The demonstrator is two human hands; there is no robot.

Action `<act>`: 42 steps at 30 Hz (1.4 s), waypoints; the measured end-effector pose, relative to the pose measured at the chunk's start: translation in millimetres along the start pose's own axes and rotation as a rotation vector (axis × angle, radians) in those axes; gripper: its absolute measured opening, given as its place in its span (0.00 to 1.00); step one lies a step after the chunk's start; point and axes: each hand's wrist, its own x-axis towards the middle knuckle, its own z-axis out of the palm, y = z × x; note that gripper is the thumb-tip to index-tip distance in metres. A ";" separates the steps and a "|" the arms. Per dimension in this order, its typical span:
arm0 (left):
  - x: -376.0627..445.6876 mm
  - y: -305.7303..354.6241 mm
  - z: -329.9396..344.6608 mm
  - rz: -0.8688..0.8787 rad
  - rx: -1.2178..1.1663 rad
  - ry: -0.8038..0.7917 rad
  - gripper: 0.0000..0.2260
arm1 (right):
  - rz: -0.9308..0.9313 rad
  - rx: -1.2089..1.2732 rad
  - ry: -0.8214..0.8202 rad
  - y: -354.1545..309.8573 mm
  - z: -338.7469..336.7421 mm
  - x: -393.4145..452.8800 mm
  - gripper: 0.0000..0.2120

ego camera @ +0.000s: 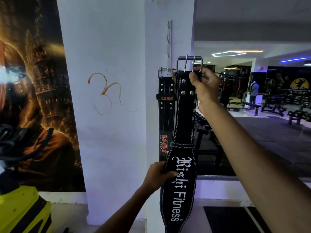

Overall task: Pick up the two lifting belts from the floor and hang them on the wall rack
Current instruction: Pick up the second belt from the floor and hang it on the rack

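A black lifting belt (184,125) with white "Fitness" lettering hangs upright in front of the white pillar. My right hand (204,86) grips its top end just under the steel buckle (189,63). My left hand (157,177) holds the belt's left edge at the wide middle part. Behind it a second black belt (165,115) with red "USI" lettering hangs by its buckle from the white wall rack (169,46), a narrow vertical strip of hooks on the pillar. The held buckle is level with the rack's lower hooks, just to their right.
A large poster (33,98) covers the wall left of the pillar. A yellow and black machine (20,209) stands at the bottom left. A big mirror (260,106) on the right shows benches, dumbbell racks and a person in the distance.
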 end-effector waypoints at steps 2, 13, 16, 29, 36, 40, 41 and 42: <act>-2.3 -6.5 -0.4 -0.006 0.016 -0.032 0.03 | 0.014 -0.009 0.006 5.6 -2.3 -2.3 0.10; 27.1 43.8 -26.5 0.096 -0.075 0.014 0.15 | 0.089 0.013 0.000 15.0 -5.0 -12.9 0.12; 33.2 74.0 -36.8 0.151 -0.200 0.150 0.06 | 0.127 0.027 -0.026 14.8 -4.4 -19.2 0.12; 75.0 194.6 -74.9 0.474 -0.116 0.511 0.20 | -0.002 -0.067 -0.101 23.5 0.2 -30.2 0.14; 71.7 203.2 -69.9 0.551 -0.152 0.473 0.18 | -0.075 -0.066 -0.133 24.3 -5.4 -33.5 0.13; 80.7 205.5 -66.5 0.514 -0.062 0.507 0.16 | -0.169 -0.283 -0.187 22.0 -12.3 -33.3 0.12; 81.2 206.9 -63.5 0.512 -0.038 0.517 0.16 | -0.177 -0.349 -0.203 21.8 -14.0 -31.5 0.11; 81.7 208.0 -60.3 0.521 -0.009 0.527 0.16 | -0.179 -0.409 -0.219 22.0 -16.5 -28.6 0.10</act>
